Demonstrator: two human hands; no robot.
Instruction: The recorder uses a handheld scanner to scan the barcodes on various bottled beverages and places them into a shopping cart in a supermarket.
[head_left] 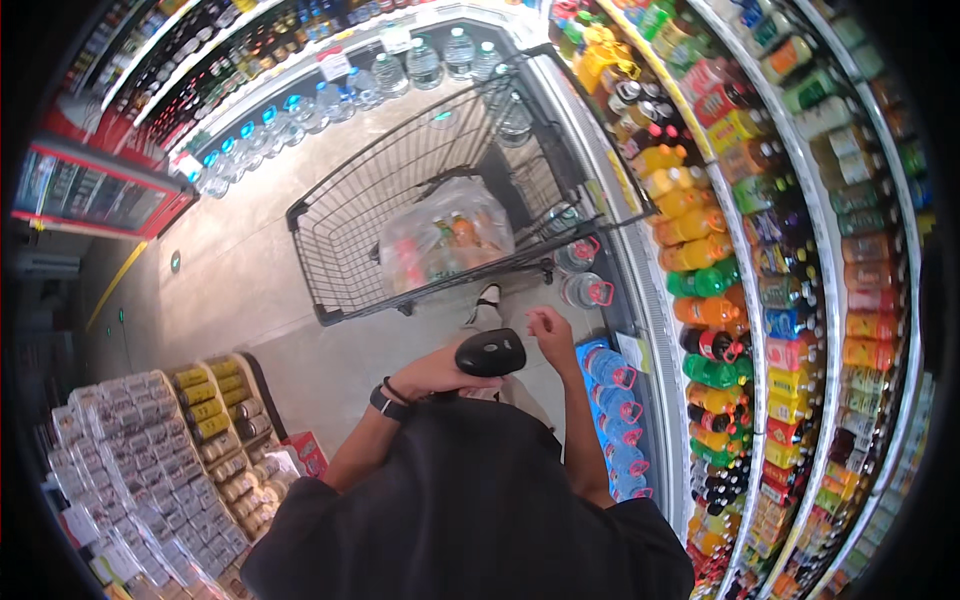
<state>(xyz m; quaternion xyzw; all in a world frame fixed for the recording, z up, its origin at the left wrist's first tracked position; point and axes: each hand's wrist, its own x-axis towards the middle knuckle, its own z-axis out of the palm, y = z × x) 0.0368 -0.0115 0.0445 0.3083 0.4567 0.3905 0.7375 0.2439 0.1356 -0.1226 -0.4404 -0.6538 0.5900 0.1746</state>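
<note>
My left hand is wrapped round a black handheld scanner, whose rounded head covers part of the fingers. A dark band and a watch circle that wrist. To the right of the scanner and apart from it, my right hand is raised with its fingers curled in. I see nothing between those fingers. Ahead of both hands stands a dark wire shopping cart. Inside it lies a clear plastic bag with several bottles, some orange and some green.
Shelves of coloured drink bottles rise along my right. Large water bottles with pink handles stand at their foot. More water bottles line the far shelf. A red-framed cooler is at the left, and stacked cans are at lower left.
</note>
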